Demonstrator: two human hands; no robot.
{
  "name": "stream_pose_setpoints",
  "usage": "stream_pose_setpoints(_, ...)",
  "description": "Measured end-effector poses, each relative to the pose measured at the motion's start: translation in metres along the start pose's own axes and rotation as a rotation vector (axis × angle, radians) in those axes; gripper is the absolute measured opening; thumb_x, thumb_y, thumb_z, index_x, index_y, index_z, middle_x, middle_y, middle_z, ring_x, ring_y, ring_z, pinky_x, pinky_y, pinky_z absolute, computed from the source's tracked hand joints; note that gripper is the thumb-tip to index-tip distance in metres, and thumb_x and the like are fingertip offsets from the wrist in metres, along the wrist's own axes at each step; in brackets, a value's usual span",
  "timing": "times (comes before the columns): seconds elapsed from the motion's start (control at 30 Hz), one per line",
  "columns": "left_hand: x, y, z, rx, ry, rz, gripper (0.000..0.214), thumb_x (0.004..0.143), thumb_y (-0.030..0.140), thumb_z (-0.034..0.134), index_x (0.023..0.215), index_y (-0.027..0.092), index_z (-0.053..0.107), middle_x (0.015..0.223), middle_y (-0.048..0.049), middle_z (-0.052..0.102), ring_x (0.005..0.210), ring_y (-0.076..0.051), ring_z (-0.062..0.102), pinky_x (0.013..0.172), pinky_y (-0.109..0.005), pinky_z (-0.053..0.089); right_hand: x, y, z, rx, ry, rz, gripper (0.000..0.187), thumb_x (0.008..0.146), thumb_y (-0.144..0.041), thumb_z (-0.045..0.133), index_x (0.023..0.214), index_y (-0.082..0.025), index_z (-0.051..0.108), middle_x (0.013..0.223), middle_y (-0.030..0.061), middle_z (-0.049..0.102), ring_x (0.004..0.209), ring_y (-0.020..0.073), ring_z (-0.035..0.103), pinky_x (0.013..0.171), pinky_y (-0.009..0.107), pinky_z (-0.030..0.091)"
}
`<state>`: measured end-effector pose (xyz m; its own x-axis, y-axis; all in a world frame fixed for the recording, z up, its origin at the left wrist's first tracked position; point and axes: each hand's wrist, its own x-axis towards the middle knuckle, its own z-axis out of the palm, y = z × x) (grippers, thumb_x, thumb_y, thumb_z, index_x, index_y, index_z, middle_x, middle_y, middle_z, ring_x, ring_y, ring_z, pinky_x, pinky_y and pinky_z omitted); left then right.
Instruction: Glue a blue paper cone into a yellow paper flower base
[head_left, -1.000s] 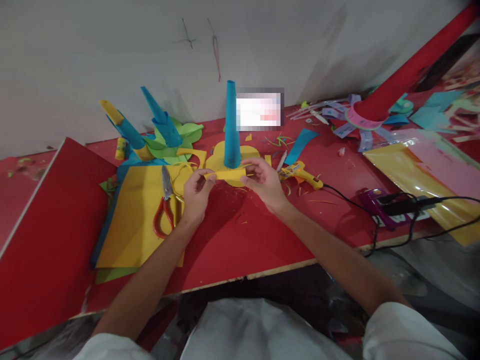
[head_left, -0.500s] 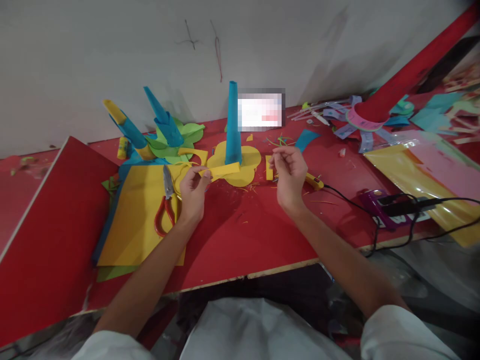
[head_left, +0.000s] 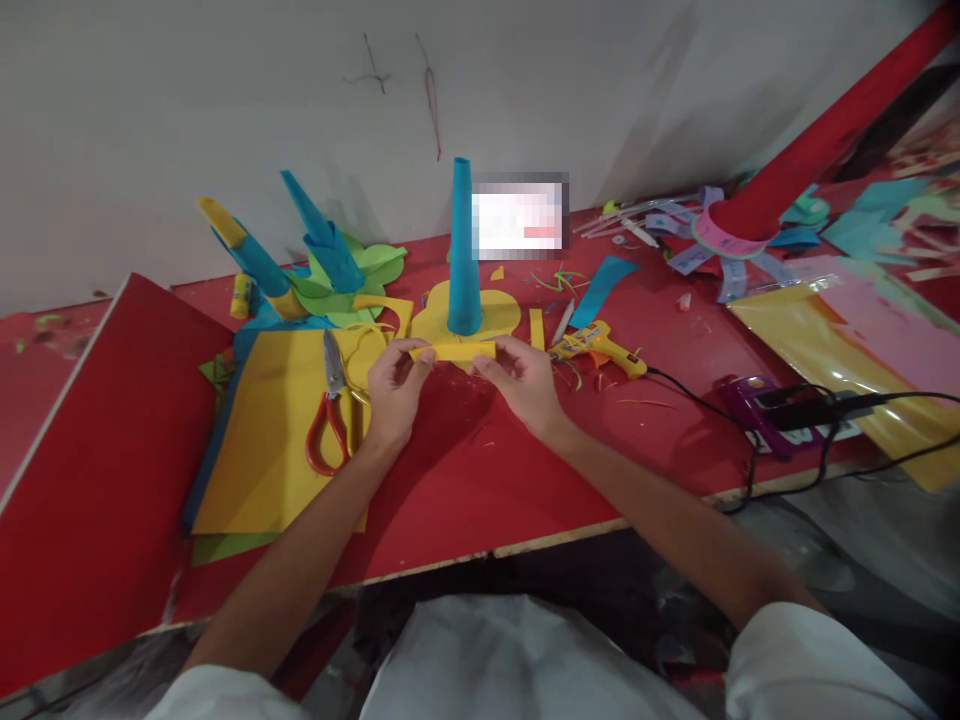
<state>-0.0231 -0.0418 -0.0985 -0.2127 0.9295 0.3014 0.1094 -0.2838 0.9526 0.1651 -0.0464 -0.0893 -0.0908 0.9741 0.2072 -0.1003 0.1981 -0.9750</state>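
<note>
A narrow yellow paper strip [head_left: 459, 351] is stretched level between my two hands. My left hand [head_left: 396, 385] pinches its left end, and my right hand [head_left: 529, 385] pinches the right end. Just behind the strip, a blue paper cone [head_left: 464, 260] stands upright on a yellow flower-shaped base [head_left: 501, 312]. A smaller yellow strip [head_left: 536, 328] lies beyond my right hand, near a yellow glue gun [head_left: 604, 347] with a black cord. Red-handled scissors [head_left: 330, 410] rest on yellow sheets [head_left: 262, 430] beside my left forearm.
Blue cones [head_left: 334, 255] with green petals stand at the back left, beside a glue stick [head_left: 241, 296]. A red board [head_left: 112, 480] leans at left. On the right are a purple power strip [head_left: 787, 415], plastic-wrapped sheets [head_left: 847, 350] and a large red cone [head_left: 832, 130].
My right hand has moved left from beside the glue gun and taken the strip's free end. The glue gun is now more exposed. My left hand still holds the strip.
</note>
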Motion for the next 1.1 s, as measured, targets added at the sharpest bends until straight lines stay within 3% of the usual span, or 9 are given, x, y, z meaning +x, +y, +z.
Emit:
stream_pose_setpoints(0.23,-0.002,0.000,0.001,0.037,-0.039,0.015,0.037,0.085,0.058,0.082,0.088,0.022,0.073,0.080,-0.0005,0.065,0.069,-0.015,0.053,0.067,-0.029,0.043,0.005,-0.002,-0.008,-0.108,0.121,-0.084,0.040,0.090,-0.062,0.073,0.079,-0.024,0.068,0.073,0.0018,0.071,0.071,0.0192,0.066,0.069,0.033,0.054)
stream_pose_setpoints(0.5,-0.002,0.005,0.002,0.074,-0.062,0.049,0.038,0.085,0.059,0.079,0.086,0.022,0.073,0.081,-0.0014,0.068,0.071,-0.015,0.056,0.069,-0.029,0.046,0.006,0.002,-0.010,-0.110,0.140,-0.098,0.036,0.090,-0.057,0.074,0.076,-0.024,0.068,0.072,0.0011,0.069,0.068,0.0178,0.063,0.067,0.033,0.054)
stream_pose_setpoints(0.7,-0.002,0.003,0.001,0.030,-0.042,0.030,0.038,0.085,0.059,0.082,0.087,0.023,0.073,0.081,-0.0011,0.067,0.070,-0.015,0.055,0.068,-0.029,0.044,0.007,-0.002,-0.011,-0.037,0.176,-0.102,0.039,0.094,-0.066,0.069,0.092,-0.026,0.070,0.079,0.0005,0.066,0.067,0.0155,0.059,0.064,0.032,0.050)
stream_pose_setpoints(0.83,-0.001,0.000,0.002,-0.019,-0.011,0.009,0.038,0.083,0.061,0.083,0.087,0.024,0.073,0.078,-0.0005,0.065,0.069,-0.015,0.054,0.067,-0.030,0.046,0.008,0.001,-0.015,-0.082,0.254,-0.123,0.055,0.097,-0.073,0.060,0.070,-0.026,0.055,0.063,-0.0018,0.052,0.060,0.0148,0.052,0.059,0.031,0.045)
stream_pose_setpoints(0.9,-0.001,0.000,0.002,-0.077,-0.002,-0.021,0.039,0.081,0.061,0.084,0.088,0.024,0.073,0.075,0.0001,0.064,0.070,-0.015,0.056,0.069,-0.030,0.048,0.009,0.004,-0.016,-0.103,0.220,-0.096,0.065,0.097,-0.077,0.056,0.059,-0.025,0.046,0.055,-0.0023,0.045,0.055,0.0143,0.048,0.056,0.032,0.042)
stream_pose_setpoints(0.97,-0.001,0.000,0.004,-0.136,-0.003,-0.057,0.040,0.080,0.060,0.086,0.090,0.024,0.072,0.072,0.0011,0.063,0.068,-0.015,0.057,0.069,-0.029,0.049,0.008,0.006,-0.013,-0.078,0.112,-0.044,0.066,0.092,-0.080,0.060,0.058,-0.025,0.049,0.053,-0.0026,0.047,0.053,0.0136,0.047,0.054,0.031,0.042)
stream_pose_setpoints(1.1,-0.004,0.001,0.006,-0.140,-0.092,-0.109,0.043,0.077,0.060,0.089,0.089,0.022,0.071,0.071,0.0021,0.062,0.065,-0.013,0.058,0.066,-0.027,0.048,0.005,0.004,-0.002,0.067,-0.091,0.069,0.055,0.075,-0.076,0.080,0.085,-0.024,0.069,0.066,-0.0015,0.065,0.059,0.0144,0.059,0.057,0.030,0.050)
